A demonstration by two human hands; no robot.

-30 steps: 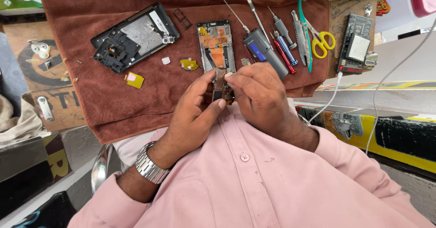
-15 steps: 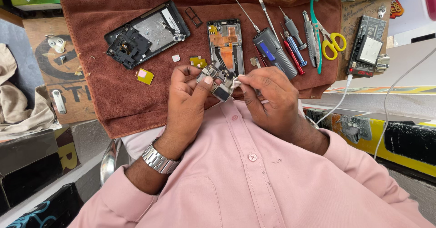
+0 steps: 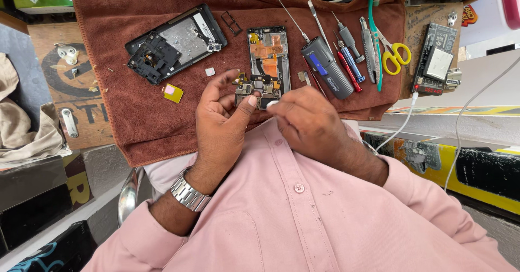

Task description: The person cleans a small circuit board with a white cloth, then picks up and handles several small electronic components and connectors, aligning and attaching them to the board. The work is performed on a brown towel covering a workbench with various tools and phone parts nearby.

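Note:
My left hand (image 3: 222,126), with a metal watch on the wrist, holds a small phone circuit board (image 3: 258,90) between thumb and fingers just above the brown towel (image 3: 141,126). My right hand (image 3: 309,123) meets it from the right. Its fingertips pinch a tiny white piece (image 3: 272,103) against the board's lower right corner. An opened phone frame with copper parts (image 3: 267,50) lies directly beyond the board.
On the towel lie a black phone back housing (image 3: 173,42), a yellow square part (image 3: 172,92), a card tray (image 3: 232,23), a blue-grey tool (image 3: 326,66), screwdrivers (image 3: 349,61), yellow-handled scissors (image 3: 395,55) and a teal brush (image 3: 374,28). A black cabled device (image 3: 436,61) sits right.
Both hands stayed together on the board. My left fingers have spread and my thumb now presses the board's near edge, while my right fingertips have closed on its corner.

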